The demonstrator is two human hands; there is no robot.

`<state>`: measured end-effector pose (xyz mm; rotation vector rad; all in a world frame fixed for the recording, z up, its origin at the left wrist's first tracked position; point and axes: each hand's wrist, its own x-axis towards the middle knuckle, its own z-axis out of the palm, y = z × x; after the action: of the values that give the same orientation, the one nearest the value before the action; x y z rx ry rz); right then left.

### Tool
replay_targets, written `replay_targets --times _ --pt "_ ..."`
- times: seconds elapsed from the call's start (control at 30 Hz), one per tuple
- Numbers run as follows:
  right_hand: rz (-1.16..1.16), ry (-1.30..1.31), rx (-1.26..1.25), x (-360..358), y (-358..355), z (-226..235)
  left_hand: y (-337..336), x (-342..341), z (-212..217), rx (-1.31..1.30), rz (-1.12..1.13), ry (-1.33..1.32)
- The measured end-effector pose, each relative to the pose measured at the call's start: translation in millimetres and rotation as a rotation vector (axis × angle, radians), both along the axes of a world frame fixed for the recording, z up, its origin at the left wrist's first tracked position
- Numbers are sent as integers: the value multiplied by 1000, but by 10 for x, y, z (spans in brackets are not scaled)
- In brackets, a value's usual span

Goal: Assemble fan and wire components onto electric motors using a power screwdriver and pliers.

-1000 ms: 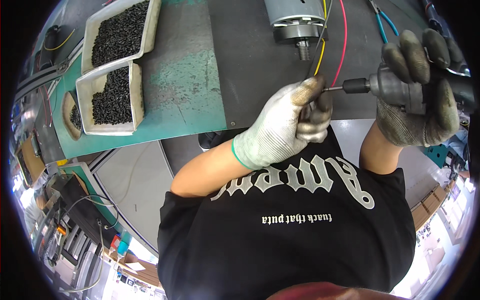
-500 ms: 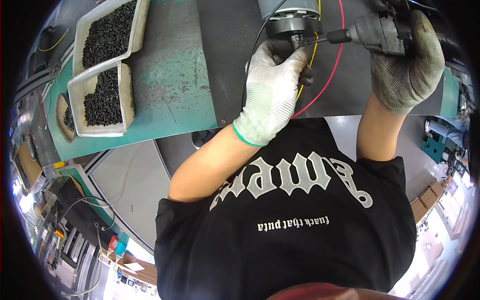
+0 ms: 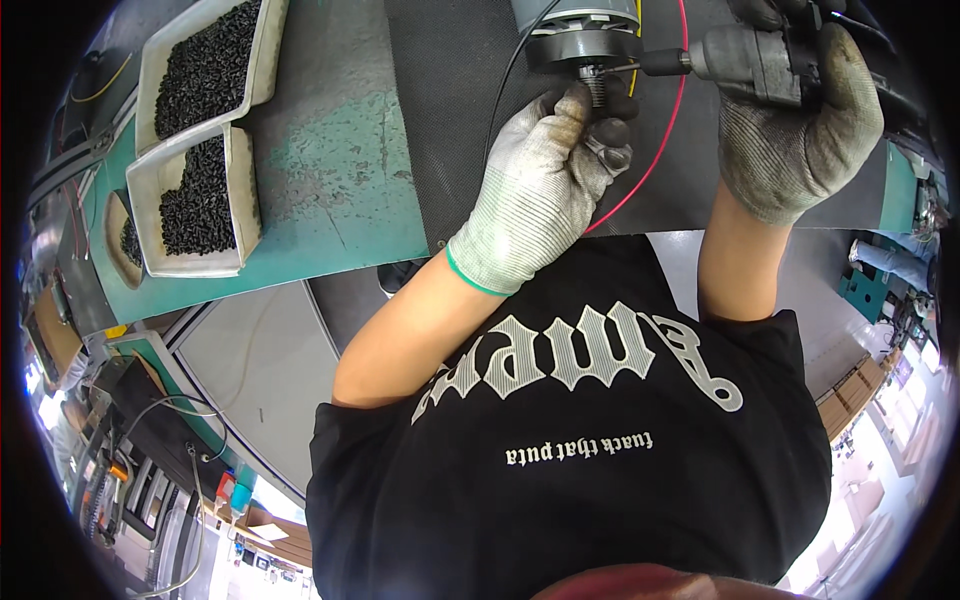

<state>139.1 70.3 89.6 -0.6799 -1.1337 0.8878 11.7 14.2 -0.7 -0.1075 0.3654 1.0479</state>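
Note:
A grey cylindrical motor (image 3: 575, 12) with a black end collar (image 3: 575, 50) lies at the far edge of view, its threaded metal shaft (image 3: 592, 92) pointing toward me. My gloved left hand (image 3: 540, 175) is closed around the shaft, thumb on its left side and dirty fingertips curled on the right. My gloved right hand (image 3: 800, 150) grips a dark power screwdriver (image 3: 745, 65) held sideways. Its thin bit reaches left to the base of the shaft, just below the collar. Whether a screw sits at the bit's tip is too small to tell.
Two white bins (image 3: 245, 190) of small black parts stand on the green bench (image 3: 340, 190) at the left, beside a shallow dish (image 3: 118, 235) of similar pieces. A black mat (image 3: 450, 130) lies under the work. Red wire (image 3: 660, 150) and black and yellow wires run by the motor.
The screwdriver has moved left, and its bit now meets the shaft higher up, closer to the collar. My left hand has shifted slightly left and down, its fingers curling more around the shaft.

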Motion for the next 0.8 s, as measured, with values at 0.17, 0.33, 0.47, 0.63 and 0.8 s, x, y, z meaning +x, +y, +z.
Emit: replay_targets --times 0.17,0.33,0.47,0.63,0.8 --pt "-26 23 -46 -48 5 2 -1 73 52 39 36 225" --pt "-27 -42 -152 61 -39 -5 27 83 104 82 32 367" --pt "-231 -15 -203 -362 -59 177 3 58 67 72 60 346" --pt "-98 -21 6 -150 11 56 54 82 47 88 47 300" --pt "-39 145 -83 -97 -25 15 47 58 42 75 53 233"
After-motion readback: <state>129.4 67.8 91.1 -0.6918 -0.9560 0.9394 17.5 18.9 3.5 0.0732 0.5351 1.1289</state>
